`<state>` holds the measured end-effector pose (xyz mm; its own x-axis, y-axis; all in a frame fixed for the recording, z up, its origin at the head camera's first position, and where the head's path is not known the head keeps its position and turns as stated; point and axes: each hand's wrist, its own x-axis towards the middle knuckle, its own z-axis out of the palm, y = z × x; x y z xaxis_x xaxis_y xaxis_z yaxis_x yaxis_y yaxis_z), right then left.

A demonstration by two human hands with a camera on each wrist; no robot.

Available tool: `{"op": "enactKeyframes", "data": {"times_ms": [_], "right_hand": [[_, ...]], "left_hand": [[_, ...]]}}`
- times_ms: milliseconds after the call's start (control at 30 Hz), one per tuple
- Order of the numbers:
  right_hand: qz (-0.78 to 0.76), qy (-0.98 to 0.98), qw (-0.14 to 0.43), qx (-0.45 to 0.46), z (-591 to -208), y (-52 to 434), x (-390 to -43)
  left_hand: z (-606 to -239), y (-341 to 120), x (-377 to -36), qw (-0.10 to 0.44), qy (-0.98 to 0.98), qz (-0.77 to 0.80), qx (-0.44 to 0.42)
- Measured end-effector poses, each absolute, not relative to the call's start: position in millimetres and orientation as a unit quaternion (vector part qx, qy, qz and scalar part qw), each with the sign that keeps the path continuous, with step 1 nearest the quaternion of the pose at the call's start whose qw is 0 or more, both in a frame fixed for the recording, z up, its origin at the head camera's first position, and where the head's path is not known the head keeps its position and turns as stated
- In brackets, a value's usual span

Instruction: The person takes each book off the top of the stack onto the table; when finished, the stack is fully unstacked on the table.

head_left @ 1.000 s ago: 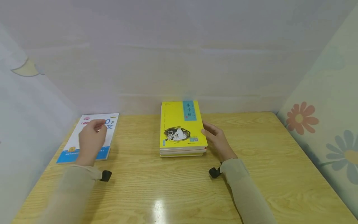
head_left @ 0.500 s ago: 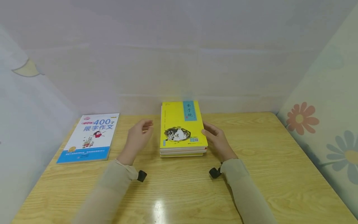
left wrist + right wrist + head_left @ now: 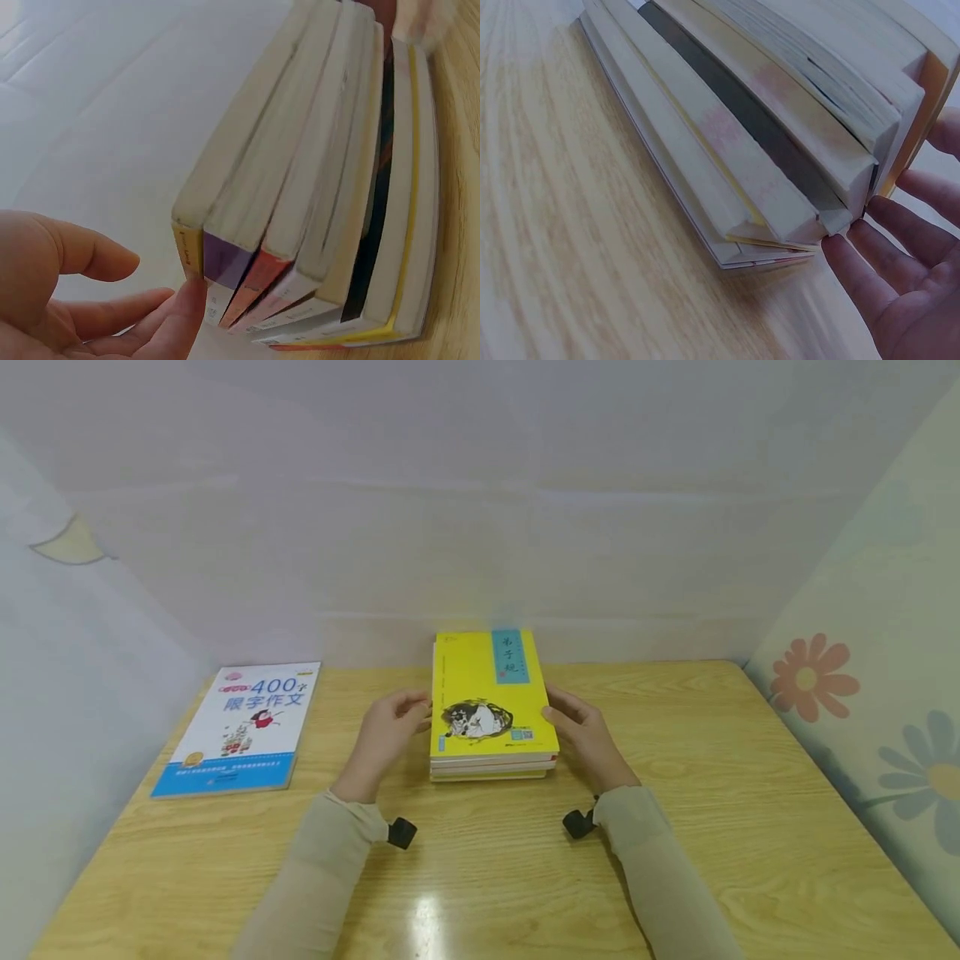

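Note:
A stack of books [image 3: 491, 766] stands at the far middle of the table, topped by a book with a yellow cover [image 3: 472, 672], a blue title panel and an ink drawing. My left hand [image 3: 386, 731] is at the stack's left side. In the left wrist view its fingertips [image 3: 191, 296] meet the spines near the top of the pile, with the thumb apart. My right hand [image 3: 588, 735] lies along the right side. The right wrist view shows its fingers [image 3: 911, 232] spread, their tips against the book edges.
A white and blue book [image 3: 232, 731] lies flat at the left of the wooden table [image 3: 480, 860]. Pale cloth [image 3: 480, 527] hangs right behind the stack, and a flower-printed cloth [image 3: 885, 710] borders the right side.
My left hand has moved right, from over the white and blue book to the stack's left side. My right hand and the books have stayed in place.

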<state>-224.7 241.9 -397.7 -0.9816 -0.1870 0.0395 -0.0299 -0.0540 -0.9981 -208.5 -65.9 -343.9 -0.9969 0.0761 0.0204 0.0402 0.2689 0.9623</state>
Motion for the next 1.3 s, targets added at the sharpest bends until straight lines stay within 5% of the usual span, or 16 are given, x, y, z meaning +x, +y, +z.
{"op": "enactKeyframes", "data": {"times_ms": [367, 600, 1300], "right_hand": [[-0.742, 0.662, 0.062, -0.083, -397.6, 247.9, -224.3], [-0.724, 0.684, 0.051, -0.077, -399.2, 249.9, -221.0], [-0.681, 0.725, 0.043, -0.087, -391.9, 243.5, -222.7]], "left_hand": [[-340.0, -72.0, -210.5, 0.118, 0.582, 0.804, 0.009], [-340.0, -60.3, -207.7, 0.143, 0.592, 0.792, 0.044], [-343.8, -78.1, -211.8, 0.107, 0.586, 0.802, 0.037]]}}
